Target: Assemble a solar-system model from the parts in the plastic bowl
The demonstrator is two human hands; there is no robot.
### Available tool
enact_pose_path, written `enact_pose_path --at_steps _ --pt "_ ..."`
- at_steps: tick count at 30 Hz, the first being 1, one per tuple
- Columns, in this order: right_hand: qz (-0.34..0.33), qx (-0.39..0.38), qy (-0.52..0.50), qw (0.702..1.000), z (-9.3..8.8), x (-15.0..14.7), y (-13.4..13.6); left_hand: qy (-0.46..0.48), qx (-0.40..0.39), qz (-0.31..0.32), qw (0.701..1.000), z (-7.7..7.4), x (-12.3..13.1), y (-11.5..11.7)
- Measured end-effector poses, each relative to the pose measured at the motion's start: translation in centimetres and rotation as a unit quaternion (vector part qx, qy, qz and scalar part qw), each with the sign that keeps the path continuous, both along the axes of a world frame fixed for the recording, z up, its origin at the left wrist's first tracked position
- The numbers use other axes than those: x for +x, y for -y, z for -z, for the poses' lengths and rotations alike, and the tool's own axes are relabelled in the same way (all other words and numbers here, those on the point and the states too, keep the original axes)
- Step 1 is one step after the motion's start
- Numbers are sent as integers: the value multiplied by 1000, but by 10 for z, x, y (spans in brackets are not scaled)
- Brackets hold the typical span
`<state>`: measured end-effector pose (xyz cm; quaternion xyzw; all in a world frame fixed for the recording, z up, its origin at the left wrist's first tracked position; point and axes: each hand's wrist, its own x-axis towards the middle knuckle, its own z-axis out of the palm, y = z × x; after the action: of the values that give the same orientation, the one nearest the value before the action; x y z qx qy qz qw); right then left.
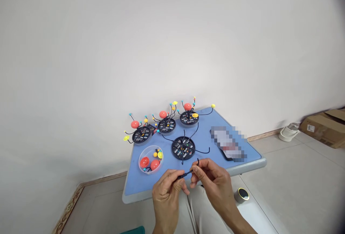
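Note:
In front of the table's near edge, my left hand [166, 191] pinches the thick end of a small black rod [185, 174]. My right hand [217, 183] grips its thin part, and a hooked tip sticks up past the fingers. Whether this is one piece or two joined ones cannot be made out. Just beyond the hands lies a round black base [176, 149] with printed labels, with several bent black arms spreading over it. To its left, a clear round tub [139, 169] holds red half-shells, yellow and orange balls and small blue pieces.
Three planet models with red balls, a left one [135, 124], a middle one [163, 114] and a right one [188, 107], stand along the back of the blue table [159, 187]. A blurred phone-like object [229, 144] lies right. Cardboard boxes [320, 130] and a grey cylinder [242, 195] are on the floor.

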<state>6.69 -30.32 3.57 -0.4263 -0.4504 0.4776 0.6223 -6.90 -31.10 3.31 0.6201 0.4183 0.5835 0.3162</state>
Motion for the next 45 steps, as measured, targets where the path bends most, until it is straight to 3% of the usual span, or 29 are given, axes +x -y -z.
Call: enact_pose_path --at_steps 4,8,12,16,22,27,30,32,36,41,45 --pt "18 -17 -12 1000 9 1 5 9 15 -5 1000 11 8 5" --pt "-15 -19 2 1000 -3 13 -4 -4 4 2 1000 2 11 -6" --pt "-118 -13 26 993 -30 27 -37 -50 -9 7 999 -20 8 -41" --pt "-139 10 82 987 -44 32 -82 -71 -16 37 997 -30 6 -87" --pt "-144 -16 81 986 -41 21 -131 -131 -12 18 991 -16 0 -133" --pt "-146 -35 111 982 -29 19 -136 -124 -36 17 991 1 -2 -142" --pt "-135 27 209 968 -20 23 -131 -141 -20 34 989 3 -2 -143" --pt "-119 106 295 942 -14 25 -130 -172 14 51 984 2 -1 -145" --pt "-90 221 452 859 -1 26 -135 -204 67 78 973 6 -1 -150" --pt "-48 270 601 751 19 19 -138 -196 84 90 973 25 -3 -155" --pt "-7 291 677 676 25 10 -134 -174 85 36 980 37 -3 -154"
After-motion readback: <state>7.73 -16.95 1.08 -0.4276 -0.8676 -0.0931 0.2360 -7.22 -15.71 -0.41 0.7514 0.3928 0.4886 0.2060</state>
